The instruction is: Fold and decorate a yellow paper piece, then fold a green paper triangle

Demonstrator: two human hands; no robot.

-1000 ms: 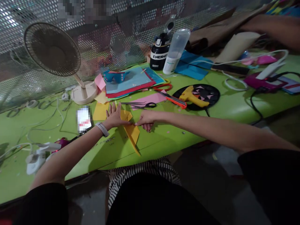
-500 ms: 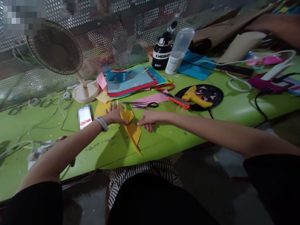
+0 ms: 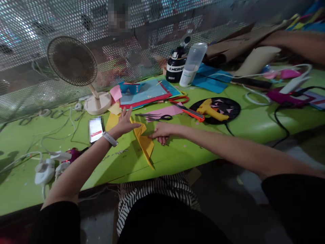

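A folded piece of yellow paper point(image 3: 146, 146) lies on the green table, its long narrow edge angled toward me. My left hand point(image 3: 125, 122) is spread over its upper left side, thumb stretched across toward the small folded flap; whether the thumb touches is unclear. At the right edge my right hand point(image 3: 164, 131) is closed, with the paper's corner between thumb and curled fingers. Just beyond both hands, black scissors point(image 3: 166, 117) rest on a pink paper strip point(image 3: 174, 109). Another yellow sheet point(image 3: 111, 121) lies partly behind my left hand.
An orange cutter point(image 3: 195, 114) and a yellow glue gun point(image 3: 210, 109) lie by a black round mat point(image 3: 235, 107). Behind are coloured sheets point(image 3: 147, 96), two bottles point(image 3: 175, 69) and a fan point(image 3: 72, 62). A phone point(image 3: 95, 130) and power strip point(image 3: 44, 173) sit left. Another person's arm point(image 3: 294, 42) reaches in.
The left thumb has shifted up the yellow paper, away from the right hand. My right hand stays at the paper's right edge. The camera view has tilted slightly.
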